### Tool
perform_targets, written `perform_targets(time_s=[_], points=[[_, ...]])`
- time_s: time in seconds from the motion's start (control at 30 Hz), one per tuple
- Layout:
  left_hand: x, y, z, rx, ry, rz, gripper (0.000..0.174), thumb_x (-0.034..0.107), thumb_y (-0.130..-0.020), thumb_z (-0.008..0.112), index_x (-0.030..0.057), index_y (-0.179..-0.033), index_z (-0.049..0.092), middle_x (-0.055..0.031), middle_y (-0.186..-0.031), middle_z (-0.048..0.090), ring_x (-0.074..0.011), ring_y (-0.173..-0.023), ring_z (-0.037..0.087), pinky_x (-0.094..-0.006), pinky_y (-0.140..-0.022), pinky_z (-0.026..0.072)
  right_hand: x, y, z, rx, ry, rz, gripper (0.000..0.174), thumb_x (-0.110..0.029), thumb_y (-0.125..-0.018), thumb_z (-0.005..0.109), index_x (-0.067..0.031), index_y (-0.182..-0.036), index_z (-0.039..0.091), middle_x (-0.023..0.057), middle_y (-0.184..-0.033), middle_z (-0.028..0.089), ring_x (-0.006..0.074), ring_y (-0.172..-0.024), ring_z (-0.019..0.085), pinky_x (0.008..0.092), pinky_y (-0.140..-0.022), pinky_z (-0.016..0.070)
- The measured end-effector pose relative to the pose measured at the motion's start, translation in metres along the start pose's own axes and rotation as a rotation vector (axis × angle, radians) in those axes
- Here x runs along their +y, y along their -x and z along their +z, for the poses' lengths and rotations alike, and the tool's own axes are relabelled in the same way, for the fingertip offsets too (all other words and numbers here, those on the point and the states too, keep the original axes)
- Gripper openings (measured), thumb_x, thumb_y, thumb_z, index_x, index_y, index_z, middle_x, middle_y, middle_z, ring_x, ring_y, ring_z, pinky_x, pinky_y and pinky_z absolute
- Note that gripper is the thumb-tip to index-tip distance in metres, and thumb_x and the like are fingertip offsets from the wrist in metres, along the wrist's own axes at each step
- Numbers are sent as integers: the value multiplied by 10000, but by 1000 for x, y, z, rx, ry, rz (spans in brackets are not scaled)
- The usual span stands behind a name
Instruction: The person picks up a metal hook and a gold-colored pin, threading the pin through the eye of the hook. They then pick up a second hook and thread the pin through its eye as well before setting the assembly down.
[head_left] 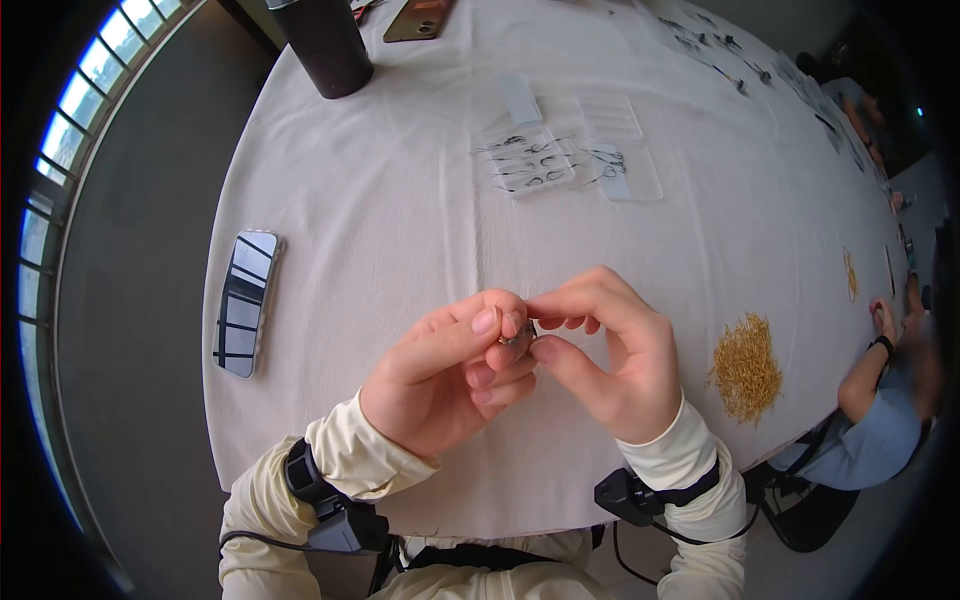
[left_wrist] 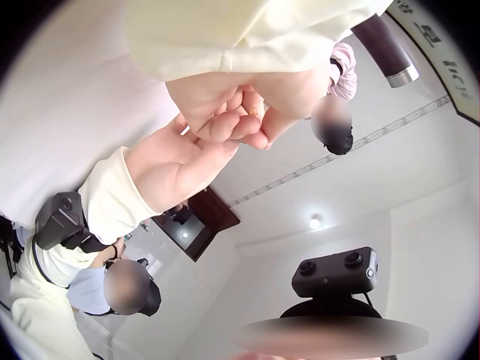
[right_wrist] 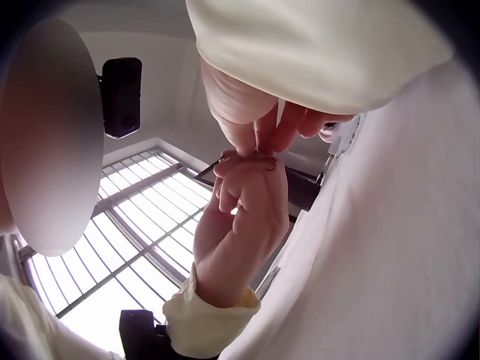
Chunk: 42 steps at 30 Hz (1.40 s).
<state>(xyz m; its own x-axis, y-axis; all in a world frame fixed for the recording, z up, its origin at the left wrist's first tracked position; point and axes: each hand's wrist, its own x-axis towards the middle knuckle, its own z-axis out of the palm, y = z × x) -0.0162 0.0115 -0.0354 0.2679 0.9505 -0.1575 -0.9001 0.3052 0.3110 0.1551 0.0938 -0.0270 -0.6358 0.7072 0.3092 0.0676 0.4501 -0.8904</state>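
Carefully, two hands are pinching one small dark piece over the near part of the tablecloth

The left hand (head_left: 435, 370) is holding the small dark piece (head_left: 518, 338) between its thumb and bent fingers. The right hand (head_left: 625, 350) is gripping the same piece from the right side, with its thumb and index finger; its other fingers are bending behind. The exact form of the piece is hiding between the fingertips, so I cannot tell it.

Beyond the hands, toward the far edge of the tablecloth (head_left: 380, 250), a clear box (head_left: 566, 152) is carrying thin dark wire-like pieces, and an open clear case (head_left: 648, 178) is lying just beside it, on the right. Along the left edge, a phone (head_left: 247, 303) is lying with its screen up. A dark tumbler (head_left: 320, 45) is standing near the far left edge. Toward the right edge, a golden pile (head_left: 747, 368) is resting, well apart from the left hand.
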Motion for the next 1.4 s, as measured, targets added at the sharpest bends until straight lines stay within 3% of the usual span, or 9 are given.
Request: perform_targets(time_s=[0.37,0.67,0.97,1.23,1.33,1.4], points=[[-3,-2,-3,-60,16,-23,149,193,-1014,497,58,-990,555,30,-787,494,-48,-628,326,-219,-595,310,-1,3,-3,39,-63,3,92,-11,-790,701,-41,-862,652,37,-831,636,161,-765,578,291,-689,450],[-4,-2,-2,-47,37,-18,157,203,-1012,497,55,-982,545,26,-801,477,-50,-636,323,-224,-595,311,0,6,-9,-20,-260,126,92,-51,-821,684,-58,-893,627,-4,-840,612,98,-780,564,261,-691,369],[-4,-1,-2,-45,54,3,150,207,-1013,492,68,-983,539,27,-794,462,-63,-645,334,-235,-602,312,1,6,-10,-103,-500,303,88,-94,-873,677,-35,-912,626,-26,-825,603,49,-763,482,235,-703,362],[-4,-1,-1,-39,50,17,145,210,-1013,499,73,-994,542,28,-797,465,-67,-654,335,-234,-609,313,-2,6,-12,-110,-447,394,102,-110,-889,679,-19,-911,636,-25,-809,604,48,-749,478,223,-681,379],[-4,-1,1,46,-79,74,131,206,-1005,490,87,-966,529,29,-781,428,-58,-635,359,-230,-588,310,-5,5,-15,-111,-427,424,97,-103,-893,674,-15,-912,639,-24,-809,601,45,-743,476,218,-670,382],[-4,-1,1,125,-320,176,128,192,-1007,507,72,-983,547,22,-825,485,-55,-652,365,-221,-602,311,-6,5,-16,-116,-435,447,95,-101,-894,672,-13,-913,640,-21,-808,599,43,-742,476,215,-666,383]])
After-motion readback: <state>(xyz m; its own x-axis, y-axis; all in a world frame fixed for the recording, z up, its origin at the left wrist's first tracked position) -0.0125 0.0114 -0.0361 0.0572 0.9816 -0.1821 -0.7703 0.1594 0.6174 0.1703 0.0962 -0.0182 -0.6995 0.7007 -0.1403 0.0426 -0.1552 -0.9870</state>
